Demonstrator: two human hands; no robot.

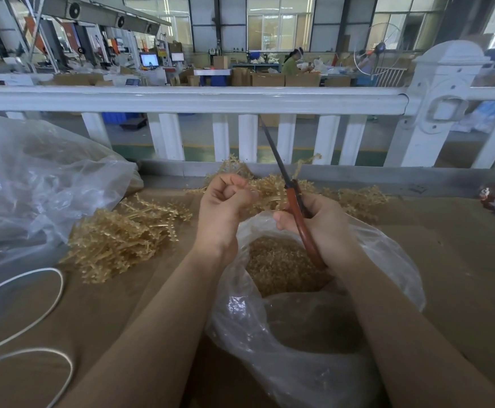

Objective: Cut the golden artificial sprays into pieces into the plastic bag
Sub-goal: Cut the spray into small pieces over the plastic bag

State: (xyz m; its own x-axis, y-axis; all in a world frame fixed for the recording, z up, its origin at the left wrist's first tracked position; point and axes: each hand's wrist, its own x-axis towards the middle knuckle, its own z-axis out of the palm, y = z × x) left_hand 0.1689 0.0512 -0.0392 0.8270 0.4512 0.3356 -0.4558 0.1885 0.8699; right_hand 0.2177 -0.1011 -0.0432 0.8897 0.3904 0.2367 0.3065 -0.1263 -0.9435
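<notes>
Plastic bag (381, 269) below; right hand (322, 225) grips scissors (296, 207), blades up-left; left hand (225, 207) seemingly pinches spray (269, 187).

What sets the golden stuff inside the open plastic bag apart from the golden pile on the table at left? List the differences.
1. The cut pieces are short, fine bits; the pile of sprays is made of long, branched stems.
2. The cut pieces lie inside the plastic bag; the pile of sprays lies loose on the brown table.
3. The cut pieces sit under the hands; the pile of sprays lies off to the left, untouched.

Both share the same golden colour.
</notes>
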